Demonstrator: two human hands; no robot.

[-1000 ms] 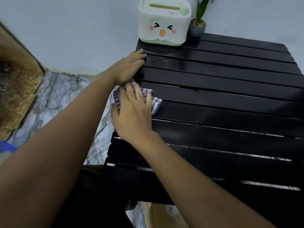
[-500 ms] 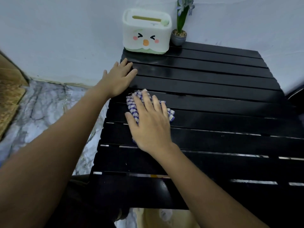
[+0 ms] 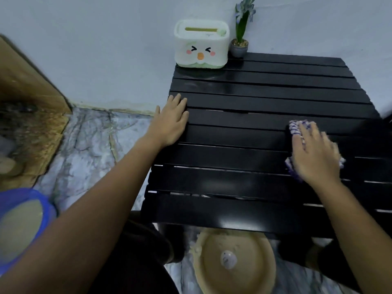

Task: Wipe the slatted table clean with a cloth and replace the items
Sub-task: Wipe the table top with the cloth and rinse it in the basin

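Head view: cloth (image 3: 295, 128) lies under flat right hand (image 3: 314, 158) on slatted table (image 3: 254, 102); left hand (image 3: 171, 122) rests spread.

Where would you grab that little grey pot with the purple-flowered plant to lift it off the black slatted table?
Probably round the small grey pot itself, not the thin green stalk, which looks flimsy. Come from the front or right: the white box with the cartoon face stands close on its left, and the wall is just behind.

A pale painted wall (image 3: 95, 49) meets a grey marble-veined floor (image 3: 84, 149); a worn wooden panel (image 3: 27, 90) stands at the left edge.
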